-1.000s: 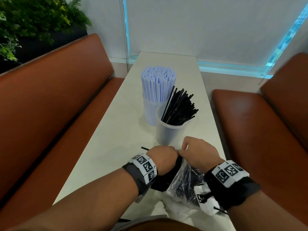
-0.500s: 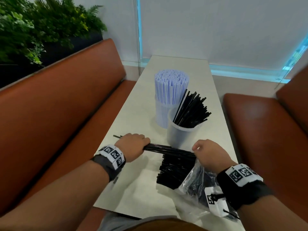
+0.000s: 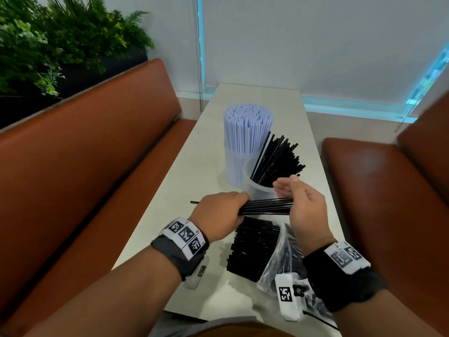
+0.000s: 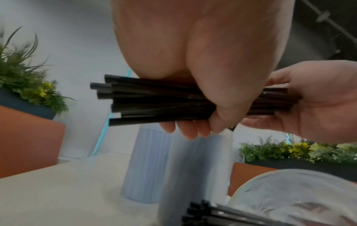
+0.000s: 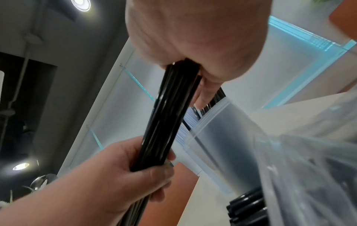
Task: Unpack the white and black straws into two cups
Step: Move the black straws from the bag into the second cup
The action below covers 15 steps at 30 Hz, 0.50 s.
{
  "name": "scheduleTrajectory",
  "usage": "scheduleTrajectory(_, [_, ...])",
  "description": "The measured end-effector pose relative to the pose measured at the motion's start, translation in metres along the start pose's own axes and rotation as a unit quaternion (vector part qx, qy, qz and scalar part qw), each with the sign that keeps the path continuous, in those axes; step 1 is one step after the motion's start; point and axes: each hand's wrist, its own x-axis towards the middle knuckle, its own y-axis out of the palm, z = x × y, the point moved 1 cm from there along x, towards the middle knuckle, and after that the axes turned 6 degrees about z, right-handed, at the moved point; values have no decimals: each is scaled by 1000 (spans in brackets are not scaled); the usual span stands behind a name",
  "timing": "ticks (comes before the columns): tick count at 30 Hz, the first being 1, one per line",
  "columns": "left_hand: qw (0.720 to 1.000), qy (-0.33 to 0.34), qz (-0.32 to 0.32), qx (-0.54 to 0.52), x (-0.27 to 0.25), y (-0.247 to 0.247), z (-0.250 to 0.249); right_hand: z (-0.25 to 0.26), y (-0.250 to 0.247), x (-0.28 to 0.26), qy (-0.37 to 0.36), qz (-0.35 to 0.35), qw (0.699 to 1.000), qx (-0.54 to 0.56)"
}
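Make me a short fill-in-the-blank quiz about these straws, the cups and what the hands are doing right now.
1. The left hand grips a bundle of ____ straws.
2. The open right hand touches the bundle's ____ end.
3. The farther cup is packed with ____ straws.
4. More black straws lie in a clear ____ bag on the table.

Answers: black; right; white; plastic

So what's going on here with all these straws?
A person at a table is sorting straws into cups. Their left hand grips a bundle of black straws held level above the table, while the open right hand presses flat against the bundle's other end. Just beyond stand two cups: one packed with white straws, the nearer one partly filled with black straws. More black straws spill from a clear plastic bag lying near the person.
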Motion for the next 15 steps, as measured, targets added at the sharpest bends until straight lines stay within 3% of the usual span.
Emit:
scheduleTrajectory(3, [1000, 22, -14, -7, 7, 0, -23, -2, 9, -3, 37, 81, 996, -21])
scheduleTrajectory(6, [997, 0, -15, -81, 11, -3, -27, -1, 6, -4, 55, 43, 995, 70])
scheduleTrajectory(8, [974, -41, -27, -220, 12, -12, -19, -1, -2, -2, 105, 11, 986, 133])
scheduleTrajectory(10, [899, -53, -103, -423, 15, -28, -19, -3, -5, -1, 169, 5, 973, 159])
scheduleTrajectory(11, [839, -41, -153, -521, 17, -38, -23, -4, -4, -2, 197, 8, 965, 173])
scheduleTrajectory(13, [694, -2, -224, -685, 23, -55, -29, -2, 0, -3, 249, 17, 946, 208])
scheduleTrajectory(15, [576, 17, -258, -776, 30, -68, -33, 2, 3, -3, 284, 18, 926, 250])
